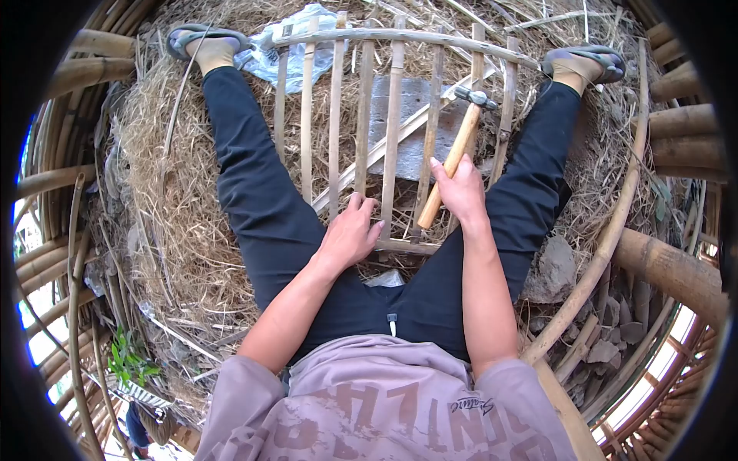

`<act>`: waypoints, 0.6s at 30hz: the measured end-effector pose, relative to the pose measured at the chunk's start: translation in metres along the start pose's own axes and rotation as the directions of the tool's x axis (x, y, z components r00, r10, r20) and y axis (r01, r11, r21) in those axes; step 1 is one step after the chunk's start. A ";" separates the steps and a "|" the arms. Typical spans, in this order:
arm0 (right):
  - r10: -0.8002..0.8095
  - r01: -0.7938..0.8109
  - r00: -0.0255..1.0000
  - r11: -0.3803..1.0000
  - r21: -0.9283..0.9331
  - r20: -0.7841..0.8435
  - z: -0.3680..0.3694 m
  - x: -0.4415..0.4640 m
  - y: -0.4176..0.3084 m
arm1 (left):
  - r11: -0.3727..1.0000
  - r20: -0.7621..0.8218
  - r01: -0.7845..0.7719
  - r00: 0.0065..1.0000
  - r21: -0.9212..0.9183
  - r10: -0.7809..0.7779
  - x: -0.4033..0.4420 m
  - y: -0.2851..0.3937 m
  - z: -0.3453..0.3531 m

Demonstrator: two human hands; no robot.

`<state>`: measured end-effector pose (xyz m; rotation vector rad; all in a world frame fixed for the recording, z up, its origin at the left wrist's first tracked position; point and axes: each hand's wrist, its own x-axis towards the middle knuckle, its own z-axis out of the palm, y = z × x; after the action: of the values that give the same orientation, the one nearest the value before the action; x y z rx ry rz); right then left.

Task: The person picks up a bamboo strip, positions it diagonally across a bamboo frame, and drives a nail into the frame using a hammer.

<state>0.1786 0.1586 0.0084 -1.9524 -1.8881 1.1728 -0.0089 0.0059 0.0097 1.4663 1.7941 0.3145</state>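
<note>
Plainly, the bamboo frame (393, 100) lies between the person's 2 outstretched legs, its curved upper crossbar (400, 35) reaching towards the 2 sandalled feet and its lower crossbar (407, 247) near the lap. The right hand (463, 188) is wrapped around the wooden handle of a hammer (455, 154), whose metal head sits over the frame's right side. The left hand (351, 236) has loosely bent fingers at the frame's lower end; whether it grips a slat cannot be told.

Beneath the frame, a grey block (380, 107) is partly hidden by the slats and by 1 pale split strip (409, 125) running diagonally across it. A plastic bag (265, 58) lies at the frame's upper left corner. Straw (165, 192) surrounds the frame, while a rock (550, 269) and a thick bamboo pole (669, 269) crowd the ground to its lower right, beyond the leg.
</note>
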 end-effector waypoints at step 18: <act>-0.058 0.046 0.993 0.991 -0.126 -0.099 0.013 0.009 0.013 | 0.997 -0.898 -0.048 0.439 -0.056 -0.029 -0.118 -0.045 -0.087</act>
<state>0.1789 0.1594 -0.0116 -1.9712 -1.9891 0.9434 -0.0980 -0.0914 0.0872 1.3169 2.5429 1.3968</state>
